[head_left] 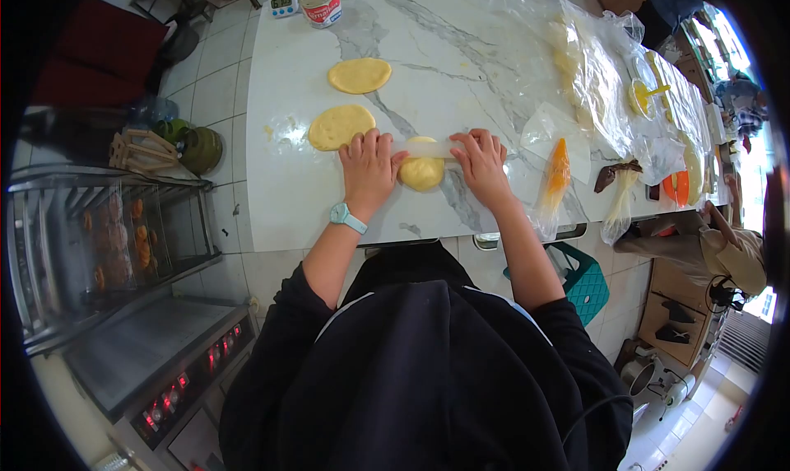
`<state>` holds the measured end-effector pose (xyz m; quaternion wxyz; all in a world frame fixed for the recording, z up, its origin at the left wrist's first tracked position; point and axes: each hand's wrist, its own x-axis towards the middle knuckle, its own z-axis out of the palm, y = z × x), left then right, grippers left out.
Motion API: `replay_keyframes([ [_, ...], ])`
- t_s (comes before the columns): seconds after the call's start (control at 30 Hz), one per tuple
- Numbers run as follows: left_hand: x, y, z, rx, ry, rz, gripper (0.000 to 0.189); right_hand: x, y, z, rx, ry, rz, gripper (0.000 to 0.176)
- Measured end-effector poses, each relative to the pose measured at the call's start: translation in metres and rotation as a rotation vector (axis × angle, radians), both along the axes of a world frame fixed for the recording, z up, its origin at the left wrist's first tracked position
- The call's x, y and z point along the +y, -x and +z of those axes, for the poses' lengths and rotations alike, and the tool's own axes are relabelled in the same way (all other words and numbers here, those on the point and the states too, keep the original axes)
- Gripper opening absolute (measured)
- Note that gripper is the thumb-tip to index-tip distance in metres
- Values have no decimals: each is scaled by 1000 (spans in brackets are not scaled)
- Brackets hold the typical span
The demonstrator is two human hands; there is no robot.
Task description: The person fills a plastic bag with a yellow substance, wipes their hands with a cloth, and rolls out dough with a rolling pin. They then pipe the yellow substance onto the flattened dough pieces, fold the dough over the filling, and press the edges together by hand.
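A white rolling pin [428, 150] lies across a small round of yellow dough [421, 174] near the table's front edge. My left hand [368, 170], with a pale watch at the wrist, has its fingers closed round the pin's left end. At the right end, my right hand [484, 168] holds the pin in the same way. Beside my left hand rests a flattened oval of dough [341, 128], and a smaller flat oval [360, 75] lies beyond it.
Right of my hands on the marble table [288, 207] lie an orange-filled piping bag [555, 179] and plastic-covered dough [584, 67]. A can [320, 6] and timer [284, 5] stand at the far left. A wire rack [115, 249] is left; another person [728, 253] is right.
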<state>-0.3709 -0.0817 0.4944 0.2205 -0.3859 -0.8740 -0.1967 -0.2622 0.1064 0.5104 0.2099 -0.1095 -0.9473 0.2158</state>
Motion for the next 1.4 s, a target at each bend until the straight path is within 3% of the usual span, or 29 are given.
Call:
replay_keyframes([
  [0.13, 19, 32, 6, -64, 101, -10, 25, 22, 40, -16, 50, 28, -19, 17],
  [0.2, 23, 45, 3, -1, 34, -72, 35, 30, 55, -15, -33, 39, -4, 23],
  [0.33, 17, 40, 25, 35, -42, -109, 32, 26, 46, -9, 93, 161, 2, 25],
  [0.43, 5, 25, 19, -120, -9, -197, 29, 21, 17, -6, 109, 199, 38, 22],
  [0.5, 0, 27, 17, -355, -8, -344, 28, 30, 9, -1, -188, 204, 115, 20],
  [0.63, 7, 41, 33, -376, 202, -434, 15, 18, 26, 16, -197, 60, 75, 27],
  [0.7, 6, 30, 23, -177, 64, -338, 28, 12, 20, -4, -138, -189, 100, 41],
  [0.73, 3, 25, 23, -173, 63, -339, 28, 11, 15, -2, -133, -191, 99, 41],
  [0.8, -10, 3, 20, -186, 205, -276, 50, -3, -13, 1, -257, -188, 137, 51],
  [0.93, -30, -34, 16, -252, 185, -238, 57, -26, -46, 12, -301, -199, 146, 50],
  [1.0, -40, -51, 15, -321, 175, -196, 59, -37, -60, 15, -237, -54, 164, 48],
  [1.23, -64, -80, 19, -365, 91, -232, 57, -56, -100, 15, -243, -37, 180, 48],
  [1.33, -73, -90, 18, -372, 85, -262, 51, -60, -108, 19, -160, -16, 153, 39],
  [1.4, -79, -91, 6, -455, 61, -276, 44, -52, -100, 32, -275, 178, 175, 29],
])
